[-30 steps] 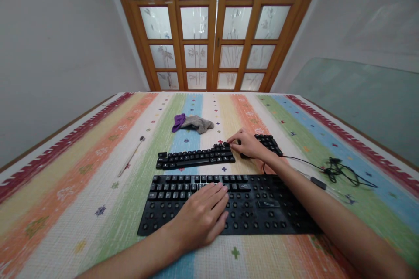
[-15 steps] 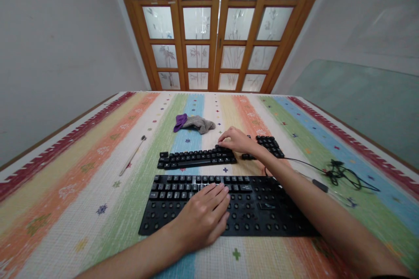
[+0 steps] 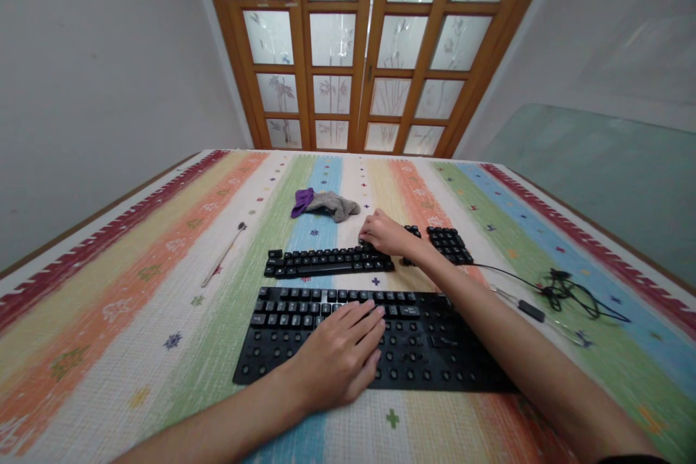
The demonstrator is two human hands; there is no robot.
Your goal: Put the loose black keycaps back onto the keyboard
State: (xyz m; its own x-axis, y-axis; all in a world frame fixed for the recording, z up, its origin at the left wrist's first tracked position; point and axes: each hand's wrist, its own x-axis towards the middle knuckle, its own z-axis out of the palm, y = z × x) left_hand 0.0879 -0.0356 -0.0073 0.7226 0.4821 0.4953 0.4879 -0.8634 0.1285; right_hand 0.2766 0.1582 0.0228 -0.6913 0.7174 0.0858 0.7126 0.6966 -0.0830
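A black keyboard (image 3: 272,348) lies in front of me, its upper rows capped and its lower rows and right side mostly bare switches. My left hand (image 3: 340,355) rests flat on its middle, fingers stretched out. Beyond it, loose black keycaps (image 3: 326,262) lie in rows. At the far right end of those rows my right hand (image 3: 380,233) is closed in a pinch on a keycap, which the fingers largely hide. More keycaps sit in a small group (image 3: 412,232) and a number-pad block (image 3: 450,245), to the right of that hand. My right forearm crosses over the keyboard's right side.
A grey and purple cloth (image 3: 329,205) lies behind the keycaps. To the left is a thin brush (image 3: 224,255). On the right are a coiled black cable (image 3: 565,293) and a wire tool with a dark handle (image 3: 531,310). A striped cloth covers the table.
My right hand has shifted slightly left at the end of the keycap rows, its fingers still pinched. My left hand stays on the keyboard. The view has tilted a little.
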